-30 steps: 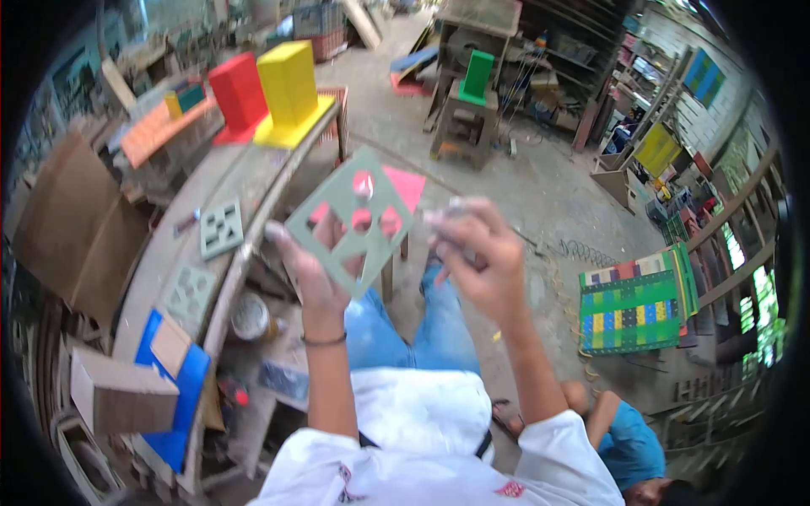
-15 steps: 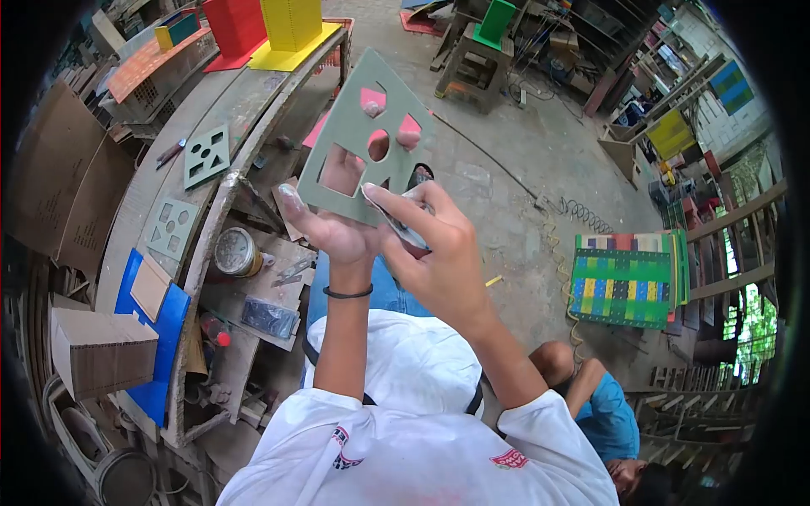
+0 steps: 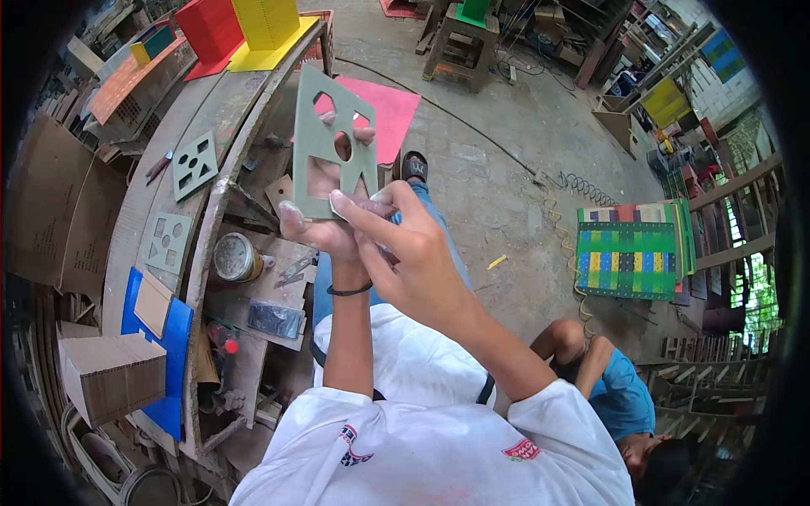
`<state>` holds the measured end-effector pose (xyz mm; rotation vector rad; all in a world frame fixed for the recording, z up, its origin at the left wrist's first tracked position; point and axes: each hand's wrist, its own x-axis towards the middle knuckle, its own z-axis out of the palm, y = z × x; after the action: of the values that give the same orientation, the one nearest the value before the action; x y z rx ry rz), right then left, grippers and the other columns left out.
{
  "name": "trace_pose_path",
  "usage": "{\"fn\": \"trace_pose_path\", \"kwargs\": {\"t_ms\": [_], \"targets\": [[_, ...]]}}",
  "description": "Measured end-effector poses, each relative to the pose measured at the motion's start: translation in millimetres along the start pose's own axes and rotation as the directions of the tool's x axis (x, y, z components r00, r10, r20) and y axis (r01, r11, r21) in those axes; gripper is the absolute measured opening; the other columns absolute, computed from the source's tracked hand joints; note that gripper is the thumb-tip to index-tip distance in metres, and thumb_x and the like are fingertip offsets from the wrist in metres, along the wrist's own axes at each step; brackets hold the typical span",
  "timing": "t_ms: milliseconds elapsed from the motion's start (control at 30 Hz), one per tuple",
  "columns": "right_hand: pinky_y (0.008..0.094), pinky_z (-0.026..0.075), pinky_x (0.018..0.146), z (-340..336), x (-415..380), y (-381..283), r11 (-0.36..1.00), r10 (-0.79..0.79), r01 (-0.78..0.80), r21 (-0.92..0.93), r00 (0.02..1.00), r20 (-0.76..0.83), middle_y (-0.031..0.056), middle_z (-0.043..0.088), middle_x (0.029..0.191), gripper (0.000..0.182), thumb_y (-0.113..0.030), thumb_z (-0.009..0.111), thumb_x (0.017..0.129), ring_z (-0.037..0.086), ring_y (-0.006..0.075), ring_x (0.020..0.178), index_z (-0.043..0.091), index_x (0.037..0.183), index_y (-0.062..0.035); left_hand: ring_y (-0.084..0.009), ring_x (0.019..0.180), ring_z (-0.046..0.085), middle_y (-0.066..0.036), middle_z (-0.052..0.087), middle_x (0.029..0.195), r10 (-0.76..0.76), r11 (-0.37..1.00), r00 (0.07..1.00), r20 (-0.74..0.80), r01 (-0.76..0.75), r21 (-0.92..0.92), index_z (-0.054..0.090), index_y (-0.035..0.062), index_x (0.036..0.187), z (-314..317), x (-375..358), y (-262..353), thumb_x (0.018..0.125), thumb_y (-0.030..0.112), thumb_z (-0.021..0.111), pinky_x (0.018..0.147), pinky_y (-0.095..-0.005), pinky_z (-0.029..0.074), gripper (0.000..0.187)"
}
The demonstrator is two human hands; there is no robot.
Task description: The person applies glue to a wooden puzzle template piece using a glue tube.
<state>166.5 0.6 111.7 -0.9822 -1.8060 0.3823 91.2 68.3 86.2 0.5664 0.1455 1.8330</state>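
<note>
A grey-green shape-sorter board (image 3: pixel 316 169) with several cut-out holes stands tilted up in front of me. My left hand (image 3: pixel 333 236) grips it from behind and below; fingertips show through its holes and the thumb is at the lower left. My right hand (image 3: pixel 405 244) is closed at the board's lower right edge, index finger against the face. It pinches what looks like a folded piece of sandpaper, mostly hidden by the fingers now. Pale dust coats the fingertips. Two similar boards lie on the bench, a darker board (image 3: pixel 182 173) and a paler board (image 3: pixel 159 244).
The wooden bench (image 3: pixel 135 211) on the left carries a blue panel (image 3: pixel 173 354), a cardboard box (image 3: pixel 110 371), and red and yellow pieces. A pink sheet (image 3: pixel 384 114) lies beyond the board. Coloured slatted panels (image 3: pixel 629 261) stand right. A person in blue (image 3: pixel 620 396) sits lower right.
The board has moved left and turned more edge-on, with both hands along. More of the pink sheet and my sandalled foot show. The piece in my right hand has become mostly hidden.
</note>
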Motion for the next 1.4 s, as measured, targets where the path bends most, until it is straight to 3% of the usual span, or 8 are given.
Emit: {"fn": "trace_pose_path", "kwargs": {"t_ms": [200,300,433,767,833,967,1133,1400], "targets": [[0.0333,0.046,0.064,-2,9,1,0.999,0.006,-0.005,0.047,1.0,-0.029,0.0158,0.051,0.086,0.038,0.004,0.059,0.079,0.055,0.0265,0.074,0.065,0.115,-0.003,-0.0238,0.107,0.052,-0.014,0.05,0.122,-0.028,0.943,0.988,0.155,-0.025,0.333,0.037,0.0024,0.139,-10,-8,-11,0.072,0.079,0.036,0.084,-0.0339,0.045,0.101],[0.0326,0.046,0.064,0,15,4,0.992,0.073,-0.072,0.099,0.997,-0.008,0.0152,0.051,0.086,0.036,0.004,0.059,0.079,0.055,0.0255,0.074,0.066,0.114,-0.0025,-0.0232,0.105,0.054,-0.014,0.05,0.12,-0.151,0.974,0.982,0.112,0.128,0.19,0.04,-0.0004,0.135,-13,-16,-12,0.074,0.074,0.038,0.087,-0.0351,0.045,0.096],[0.0317,0.045,0.063,-1,10,-4,0.994,0.102,-0.103,0.027,0.995,0.009,0.0138,0.051,0.085,0.035,0.004,0.059,0.08,0.055,0.0231,0.072,0.067,0.113,-0.0025,-0.022,0.103,0.057,-0.015,0.056,0.112,0.068,0.869,0.988,0.138,-0.127,0.479,0.047,-0.0016,0.128,-40,-6,-23,0.087,0.062,0.035,0.09,-0.0355,0.047,0.077],[0.0333,0.047,0.064,-18,0,3,0.968,0.185,-0.213,0.133,0.963,0.197,0.0141,0.051,0.089,0.039,0.005,0.06,0.08,0.058,0.0248,0.072,0.067,0.115,-0.0099,-0.0213,0.101,0.06,-0.014,0.063,0.106,-0.177,0.969,0.983,0.048,0.165,0.181,0.05,-0.0002,0.127,-40,16,4,0.094,0.061,0.028,0.086,-0.0333,0.05,0.073],[0.0354,0.05,0.066,-20,13,20,0.996,-0.055,0.054,-0.068,0.998,-0.016,0.0139,0.051,0.092,0.044,0.006,0.062,0.077,0.06,0.0259,0.075,0.067,0.117,-0.0115,-0.0195,0.097,0.062,-0.014,0.064,0.104,-0.403,0.829,0.909,-0.104,0.411,0.38,0.05,-0.0001,0.127,-21,13,11,0.096,0.065,0.021,0.083,-0.0313,0.051,0.078],[0.0378,0.052,0.068,-34,22,36,0.952,-0.082,0.113,-0.283,0.989,0.121,0.0134,0.052,0.095,0.052,0.005,0.064,0.069,0.061,0.0275,0.082,0.067,0.117,-0.0153,-0.0176,0.093,0.064,-0.013,0.066,0.103,-0.546,0.637,0.826,-0.138,0.517,0.572,0.051,-0.0029,0.127,-20,11,8,0.094,0.069,0.02,0.08,-0.0291,0.051,0.085],[0.0377,0.053,0.068,-36,30,54,0.916,-0.223,0.283,-0.285,0.949,0.225,0.0126,0.053,0.096,0.048,0.0,0.068,0.069,0.061,0.0281,0.083,0.068,0.115,-0.0165,-0.0173,0.081,0.065,-0.014,0.069,0.093,-0.616,0.583,0.762,-0.2,0.612,0.534,0.054,-0.0041,0.121,-27,16,6,0.094,0.069,0.02,0.061,-0.025,0.053,0.085],[0.0358,0.054,0.068,-42,32,78,0.852,-0.195,0.354,-0.386,0.898,0.395,0.0105,0.053,0.097,0.049,-0.006,0.073,0.065,0.061,0.0255,0.089,0.069,0.113,-0.0172,-0.0219,0.093,0.066,-0.018,0.063,0.106,-0.677,0.61,0.72,-0.152,0.664,0.432,0.051,-0.0073,0.123,-40,19,0,0.095,0.066,0.027,0.077,-0.0317,0.057,0.081]]}}
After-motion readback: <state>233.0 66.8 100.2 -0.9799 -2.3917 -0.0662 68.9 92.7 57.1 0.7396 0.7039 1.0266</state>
